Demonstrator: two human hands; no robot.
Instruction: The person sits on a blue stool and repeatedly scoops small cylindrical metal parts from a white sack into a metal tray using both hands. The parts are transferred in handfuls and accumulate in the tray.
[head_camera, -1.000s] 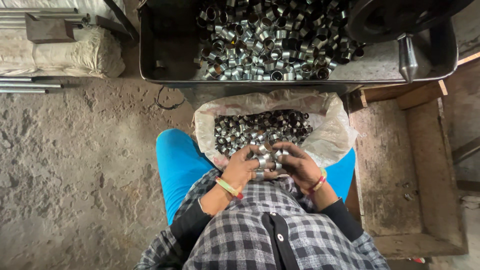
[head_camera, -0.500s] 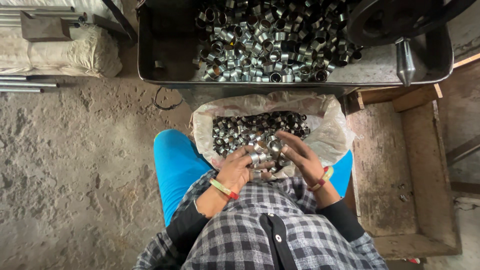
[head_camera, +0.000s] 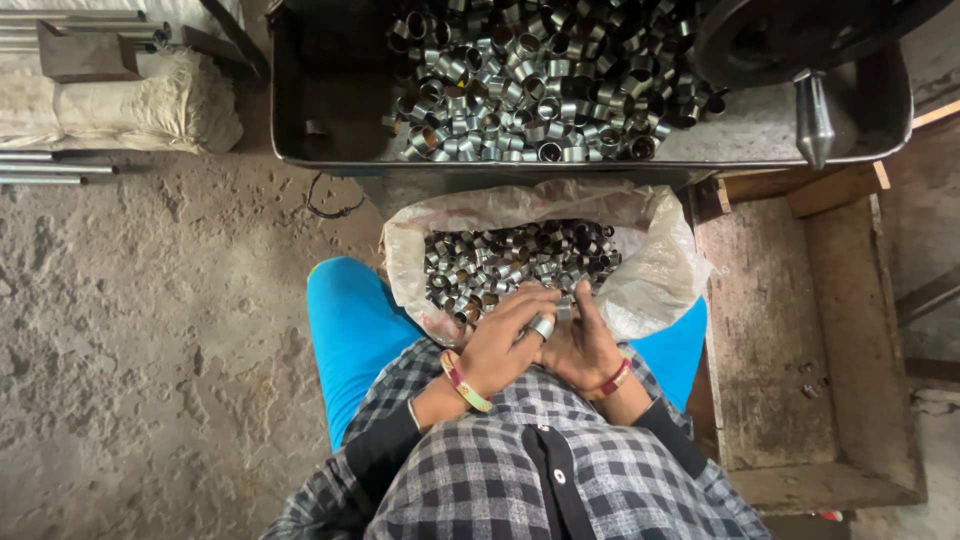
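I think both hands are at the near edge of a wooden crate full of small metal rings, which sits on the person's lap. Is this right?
Not quite. The head view shows the left hand and right hand at the near edge of a crumpled plastic bag, not a wooden crate. The bag is full of small metal rings and sits on the person's lap.

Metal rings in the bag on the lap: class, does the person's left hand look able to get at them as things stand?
Probably yes: the left hand rests at the open bag mouth, with the rings uncovered just beyond its fingers.
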